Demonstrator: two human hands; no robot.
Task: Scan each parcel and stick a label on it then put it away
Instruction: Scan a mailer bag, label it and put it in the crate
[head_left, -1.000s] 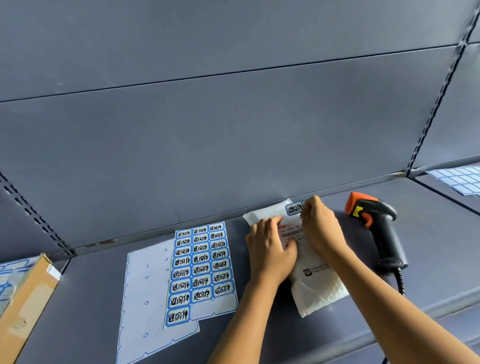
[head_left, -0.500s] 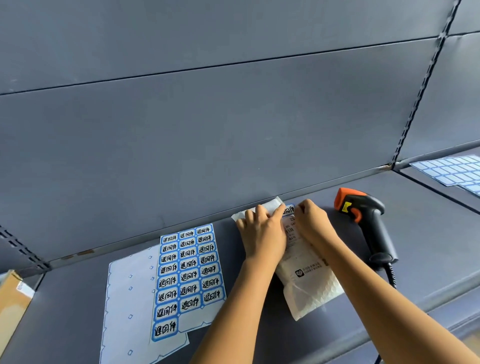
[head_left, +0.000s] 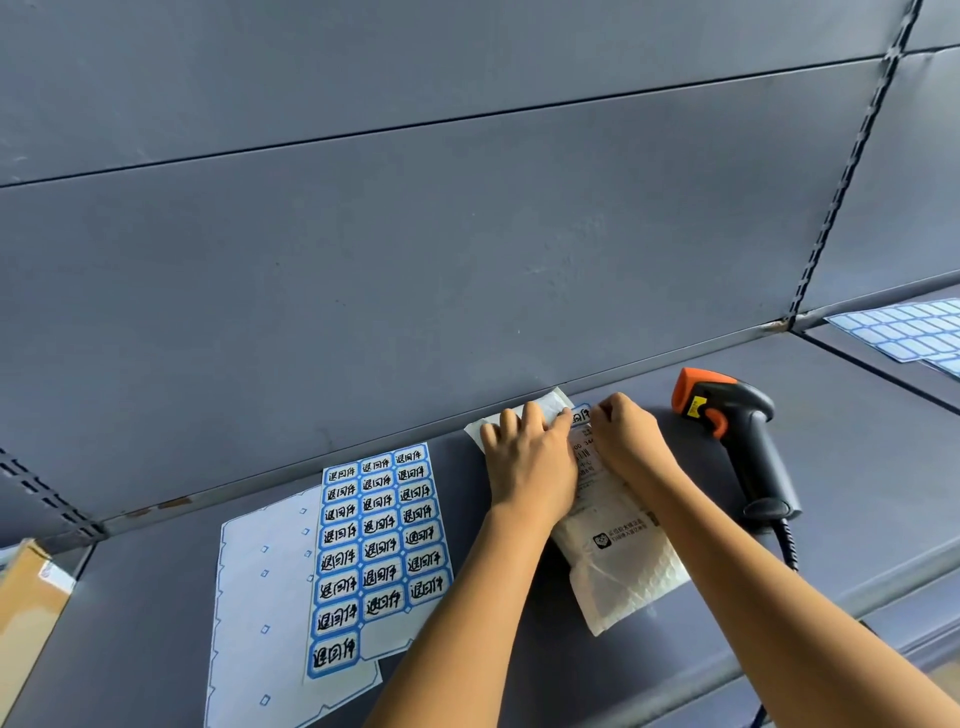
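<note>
A white bubble-mailer parcel (head_left: 623, 571) lies on the grey shelf (head_left: 857, 493), its far end against the back panel. My left hand (head_left: 527, 462) lies flat on the parcel's far left part, fingers straight, the index tip reaching toward a blue-edged label (head_left: 581, 415) at the parcel's far corner. My right hand (head_left: 626, 439) has curled fingers at that label's right edge and seems to pinch it. The printed shipping label shows between my hands. A black and orange scanner (head_left: 748, 447) lies to the right, untouched.
A sheet of blue-edged stickers (head_left: 379, 545) lies left of the parcel on a larger backing sheet (head_left: 260, 597). A cardboard box (head_left: 28, 613) sits at the far left. Another sheet of blank labels (head_left: 904, 332) lies on the neighbouring shelf to the right.
My left hand has slid up the parcel toward the label at its far corner. My right hand has stayed at the label's edge. The view has shifted slightly.
</note>
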